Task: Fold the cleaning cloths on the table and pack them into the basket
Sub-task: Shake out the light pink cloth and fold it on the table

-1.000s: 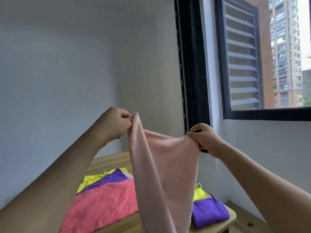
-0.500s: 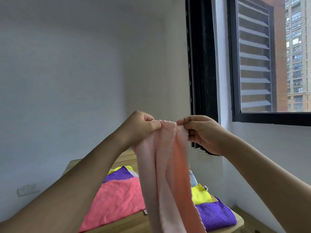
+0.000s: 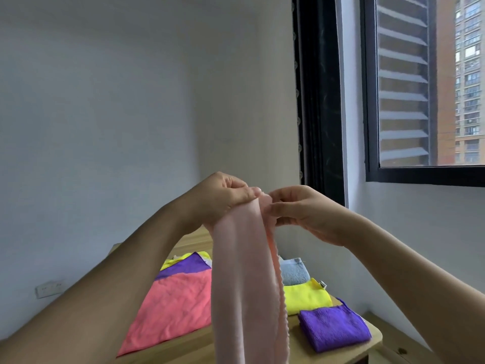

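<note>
Both hands (image 3: 265,203) pinching pink cloth (image 3: 244,279), blocking table (image 3: 372,337)

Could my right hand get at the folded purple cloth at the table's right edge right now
Probably not yet. Your right hand pinches the top of the pale pink cloth together with the left hand. The folded purple cloth lies uncovered below it, so once the hand lets go the way looks free.

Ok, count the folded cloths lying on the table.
3, in a row right of the hanging pink cloth: a blue one farthest, a yellow one in the middle, a purple one nearest. The pink cloth may hide others.
</note>
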Tool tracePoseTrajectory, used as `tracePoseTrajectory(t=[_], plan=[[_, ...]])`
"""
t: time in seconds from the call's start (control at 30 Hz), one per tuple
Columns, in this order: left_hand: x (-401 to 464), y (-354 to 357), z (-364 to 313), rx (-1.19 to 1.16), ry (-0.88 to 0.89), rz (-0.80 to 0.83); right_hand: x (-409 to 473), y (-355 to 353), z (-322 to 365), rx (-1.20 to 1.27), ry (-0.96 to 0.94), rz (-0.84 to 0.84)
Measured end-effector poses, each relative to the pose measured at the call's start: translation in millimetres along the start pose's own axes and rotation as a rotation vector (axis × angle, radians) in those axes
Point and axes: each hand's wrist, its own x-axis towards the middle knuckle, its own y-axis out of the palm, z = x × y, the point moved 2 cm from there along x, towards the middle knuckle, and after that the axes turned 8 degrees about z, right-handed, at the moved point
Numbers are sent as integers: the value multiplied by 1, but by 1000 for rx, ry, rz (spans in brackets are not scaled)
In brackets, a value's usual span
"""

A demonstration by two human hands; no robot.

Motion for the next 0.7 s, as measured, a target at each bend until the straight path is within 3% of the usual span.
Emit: tracePoseTrajectory(t=[0.23,0.43,0.53,0.6,0.7], plan=[[-13,-2,13,-24,24,104,1,5,-11,5,-11,-61],[-18,-9,22,-1,35,136,7,10,-4,-33,-25,19],[-22,-13,27,28,-19,300,8,5,-2,35,-19,-19],[-28,-10,29,-59,-4,412,8,0,-3,110,-11,-54],[-35,-1,27,-217,134,352,8,-4,-9,185,-2,-105]])
